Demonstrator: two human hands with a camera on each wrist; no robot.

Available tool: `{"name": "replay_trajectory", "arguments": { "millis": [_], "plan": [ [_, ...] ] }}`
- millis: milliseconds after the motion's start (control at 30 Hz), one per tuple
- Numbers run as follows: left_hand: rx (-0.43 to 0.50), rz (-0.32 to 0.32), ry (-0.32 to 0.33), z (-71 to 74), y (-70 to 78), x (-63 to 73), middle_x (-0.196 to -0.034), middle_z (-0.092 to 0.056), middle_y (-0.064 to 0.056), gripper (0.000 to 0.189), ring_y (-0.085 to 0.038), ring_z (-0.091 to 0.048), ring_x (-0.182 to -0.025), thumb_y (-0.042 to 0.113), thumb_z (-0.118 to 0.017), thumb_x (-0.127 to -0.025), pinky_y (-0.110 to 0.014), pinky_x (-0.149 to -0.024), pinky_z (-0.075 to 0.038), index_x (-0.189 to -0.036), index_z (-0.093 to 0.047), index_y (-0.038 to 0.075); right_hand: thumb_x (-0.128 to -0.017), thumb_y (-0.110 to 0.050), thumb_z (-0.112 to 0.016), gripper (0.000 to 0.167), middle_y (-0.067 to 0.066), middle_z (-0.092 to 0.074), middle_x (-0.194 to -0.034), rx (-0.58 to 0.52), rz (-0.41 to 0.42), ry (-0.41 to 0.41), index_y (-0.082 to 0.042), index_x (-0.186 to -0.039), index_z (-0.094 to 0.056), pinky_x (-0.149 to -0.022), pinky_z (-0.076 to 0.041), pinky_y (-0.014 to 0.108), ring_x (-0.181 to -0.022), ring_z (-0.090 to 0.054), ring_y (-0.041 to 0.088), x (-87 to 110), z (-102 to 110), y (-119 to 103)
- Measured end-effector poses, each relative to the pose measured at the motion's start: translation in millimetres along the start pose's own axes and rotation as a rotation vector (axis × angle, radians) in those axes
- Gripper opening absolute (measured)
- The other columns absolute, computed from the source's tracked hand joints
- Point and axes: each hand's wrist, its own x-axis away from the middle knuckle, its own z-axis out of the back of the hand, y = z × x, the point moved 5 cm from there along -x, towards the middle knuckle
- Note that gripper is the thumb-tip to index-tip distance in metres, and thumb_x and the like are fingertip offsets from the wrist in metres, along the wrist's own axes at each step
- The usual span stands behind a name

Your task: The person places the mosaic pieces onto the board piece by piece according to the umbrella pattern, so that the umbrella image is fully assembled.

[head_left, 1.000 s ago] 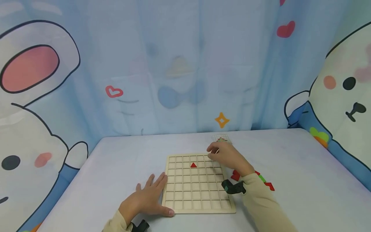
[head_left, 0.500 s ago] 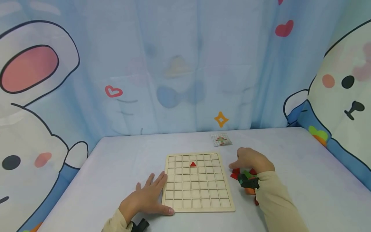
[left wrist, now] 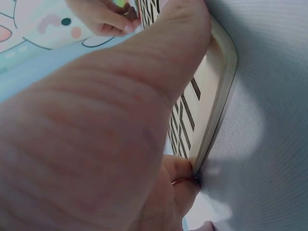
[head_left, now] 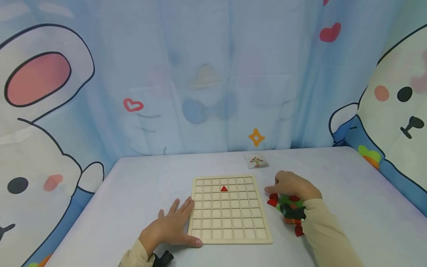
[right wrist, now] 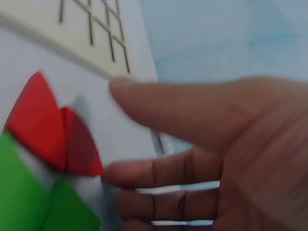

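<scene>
A pale wooden grid board (head_left: 227, 223) lies on the white table, with one red triangle piece (head_left: 224, 189) in a cell of its upper part. My left hand (head_left: 171, 227) rests along its left edge, fingers spread, thumb at the near left corner; the left wrist view shows the board's rim (left wrist: 219, 91) beside that thumb. Right of the board, my right hand (head_left: 297, 185) is over a loose pile of red, green and orange pieces. In the right wrist view its thumb and fingers are apart, and a fingertip meets a red piece (right wrist: 79, 147) beside green pieces (right wrist: 19, 192).
A small card (head_left: 257, 161) with a coloured pattern on a grid lies behind the board, towards the right. More pieces, orange and red (head_left: 299, 230), lie near the right wrist. A blue curtain (head_left: 207, 74) hangs behind the table.
My right hand has moved from above the board's far right corner down and right to the pile, uncovering the card. The left hand has stayed in place.
</scene>
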Motion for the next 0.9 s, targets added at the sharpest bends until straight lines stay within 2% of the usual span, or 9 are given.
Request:
{"name": "replay_trajectory", "arguments": {
  "millis": [200,367,600,900],
  "plan": [
    [0.008,0.003,-0.004,0.0,-2.2,0.7,-0.18,-0.006,-0.001,0.137,-0.044,-0.002,-0.163,0.093,-0.069,-0.073,-0.089,-0.109,-0.009,-0.174,-0.017,0.016,-0.097,-0.039,-0.077,0.04,0.006,-0.06,-0.081,-0.017,0.094,0.006,0.0,-0.091,-0.068,-0.067,-0.052,0.039,-0.074,-0.057,0.022,3.3,-3.5,2.2],
    [0.015,-0.01,0.007,2.7,-1.2,2.1,-0.18,-0.007,-0.002,0.136,-0.045,-0.002,-0.162,0.091,-0.07,-0.075,-0.089,-0.109,-0.009,-0.174,-0.017,0.015,-0.095,-0.038,-0.079,0.041,0.006,-0.059,-0.079,-0.015,0.1,0.0,0.0,-0.09,-0.065,-0.066,-0.047,0.036,-0.073,-0.056,0.022,5.7,-4.8,-0.1],
    [-0.01,0.002,-0.016,8.1,12.7,8.6,-0.18,-0.006,-0.006,0.13,-0.048,-0.005,-0.161,0.081,-0.076,-0.081,-0.09,-0.107,-0.013,-0.174,-0.015,0.013,-0.091,-0.032,-0.082,0.039,0.007,-0.058,-0.081,0.02,0.081,-0.014,0.001,-0.09,-0.062,-0.067,-0.045,0.035,-0.075,-0.054,0.023,5.6,-5.5,-3.0],
    [0.011,-0.013,0.003,-1.0,-0.1,0.2,-0.18,-0.007,-0.002,0.137,-0.045,-0.002,-0.162,0.093,-0.069,-0.074,-0.089,-0.109,-0.009,-0.174,-0.017,0.015,-0.089,-0.02,-0.083,0.032,0.005,-0.057,-0.081,-0.065,0.152,0.008,-0.005,-0.091,-0.055,-0.063,-0.043,0.034,-0.073,-0.053,0.021,1.1,-9.7,-2.4]
  ]
}}
